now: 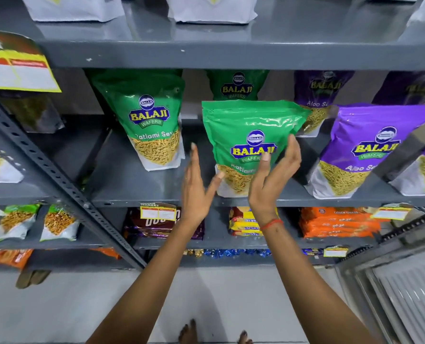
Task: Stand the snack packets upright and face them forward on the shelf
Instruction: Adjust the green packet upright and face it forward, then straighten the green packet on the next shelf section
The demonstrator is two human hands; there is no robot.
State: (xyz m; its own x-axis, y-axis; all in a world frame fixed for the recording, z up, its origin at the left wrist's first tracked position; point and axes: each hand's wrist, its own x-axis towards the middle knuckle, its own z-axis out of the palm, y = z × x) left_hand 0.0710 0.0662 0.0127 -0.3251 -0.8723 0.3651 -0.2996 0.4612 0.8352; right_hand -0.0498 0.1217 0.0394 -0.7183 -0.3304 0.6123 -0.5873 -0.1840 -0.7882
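A green snack packet point(243, 127) stands upright, label forward, at the front edge of the grey middle shelf point(132, 184). My left hand point(196, 189) is open just left of it, thumb touching its lower left corner. My right hand point(273, 180) is open in front of its lower right, fingers spread and close to the packet face. A second green packet point(147, 120) stands upright further back on the left. Another green packet point(238, 85) stands behind the front one. Purple packets point(360, 150) stand upright to the right.
A perforated metal upright point(57, 175) slants across the left. The shelf above point(206, 53) hangs low over the packets and carries white bags. Lower shelves hold orange point(337, 222), yellow and brown packs with price tags. A metal grille point(409, 294) stands at bottom right.
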